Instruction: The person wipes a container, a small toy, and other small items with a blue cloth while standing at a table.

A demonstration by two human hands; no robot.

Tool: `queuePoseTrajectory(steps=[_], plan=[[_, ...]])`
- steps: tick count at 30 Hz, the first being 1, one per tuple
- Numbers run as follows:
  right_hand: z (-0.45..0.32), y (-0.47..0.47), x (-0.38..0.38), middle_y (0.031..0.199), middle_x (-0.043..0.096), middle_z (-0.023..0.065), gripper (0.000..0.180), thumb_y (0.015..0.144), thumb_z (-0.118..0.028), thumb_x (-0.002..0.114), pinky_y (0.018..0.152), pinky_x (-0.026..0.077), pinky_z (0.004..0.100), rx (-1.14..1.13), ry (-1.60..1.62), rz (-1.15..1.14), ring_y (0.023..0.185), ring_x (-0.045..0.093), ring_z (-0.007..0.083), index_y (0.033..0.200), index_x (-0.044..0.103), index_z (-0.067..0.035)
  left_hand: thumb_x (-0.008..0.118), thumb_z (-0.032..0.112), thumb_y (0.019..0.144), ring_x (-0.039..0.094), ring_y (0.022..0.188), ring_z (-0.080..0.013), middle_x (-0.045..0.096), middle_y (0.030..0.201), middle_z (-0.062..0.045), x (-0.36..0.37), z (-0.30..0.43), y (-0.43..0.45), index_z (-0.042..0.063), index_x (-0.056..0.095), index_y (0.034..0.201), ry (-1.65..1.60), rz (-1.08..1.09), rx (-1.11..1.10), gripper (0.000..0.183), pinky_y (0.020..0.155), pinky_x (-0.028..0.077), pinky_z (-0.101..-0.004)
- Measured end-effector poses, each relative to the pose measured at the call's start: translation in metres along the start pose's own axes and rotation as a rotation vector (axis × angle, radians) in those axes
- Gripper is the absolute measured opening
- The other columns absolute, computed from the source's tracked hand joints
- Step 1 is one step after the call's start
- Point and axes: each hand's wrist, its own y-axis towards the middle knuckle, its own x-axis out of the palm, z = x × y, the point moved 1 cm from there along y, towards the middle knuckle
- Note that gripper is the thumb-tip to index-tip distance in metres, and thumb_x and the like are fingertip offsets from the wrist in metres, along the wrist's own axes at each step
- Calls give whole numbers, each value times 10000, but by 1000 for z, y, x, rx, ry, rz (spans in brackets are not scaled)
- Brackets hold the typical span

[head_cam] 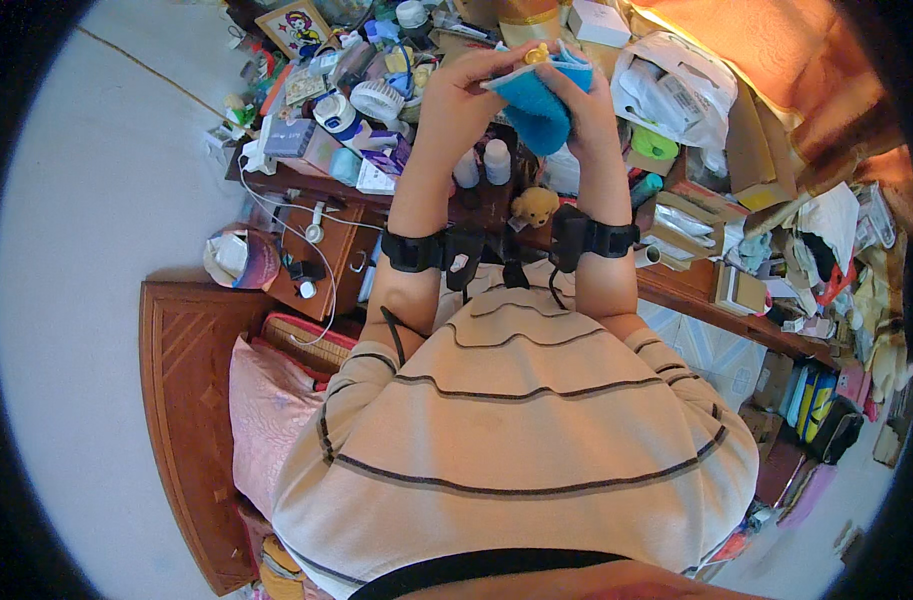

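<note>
Both hands are raised together over the cluttered desk. Between them is a blue cloth point(539, 112) with a pale edge, folded and hanging down below the fingers. My left hand point(471, 90) grips the cloth's left edge near a small yellow object point(536, 53), which shows at the fingertips; its kind is unclear. On the other side, my right hand point(587, 105) pinches the cloth with the thumb in front, and its other fingers are partly hidden behind the cloth. Below the hands stand white bottles point(497, 161) and a small brown plush dog point(535, 206).
Left on the desk are a white handheld fan point(377, 100), a white-and-blue bottle point(336, 114), boxes and a framed picture point(294, 28). At right lie a white plastic bag point(674, 90), a green roll point(653, 142) and cardboard boxes point(756, 150). A white cable point(329, 262) hangs at the desk's left.
</note>
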Motion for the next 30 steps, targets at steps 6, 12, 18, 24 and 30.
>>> queuePoseTrajectory(steps=[6, 12, 18, 24, 30], plan=[[-2, 3, -9, 849, 606, 72, 285, 784, -219, 592, 647, 466, 242, 6, 76, 5, 721, 581, 134, 968, 575, -3, 625, -9, 717, 563, 808, -105, 594, 927, -31, 3, 14, -2, 29, 622, 964, 62, -74, 76, 250, 667, 463, -219], [-1, -2, -9, 852, 606, 78, 314, 784, -231, 592, 648, 466, 247, -18, 42, -1, 744, 581, 137, 983, 571, 10, 615, -22, 722, 559, 795, -101, 582, 906, -31, 7, 11, -7, 46, 617, 1005, -19, -10, 35, 291, 673, 460, -209], [-1, -3, -11, 846, 606, 74, 308, 782, -227, 594, 656, 465, 251, 33, 47, 23, 736, 580, 141, 975, 574, 12, 622, -11, 728, 553, 798, -95, 569, 891, -28, 4, 13, -8, 70, 605, 1052, -22, -53, 5, 334, 693, 455, -201], [-3, -3, -10, 832, 607, 73, 310, 773, -244, 609, 638, 467, 249, 50, 79, 16, 718, 581, 139, 948, 580, 10, 621, 1, 738, 560, 816, -99, 580, 918, -33, 8, 3, -10, 53, 601, 1047, -75, -22, 40, 314, 708, 466, -215], [-9, -10, -7, 833, 610, 71, 309, 763, -253, 622, 613, 467, 230, 19, -98, -11, 716, 582, 128, 943, 584, -5, 597, -35, 723, 569, 834, -126, 597, 950, -50, 9, 8, -12, 37, 606, 1021, -86, 1, -42, 307, 711, 472, -246]])
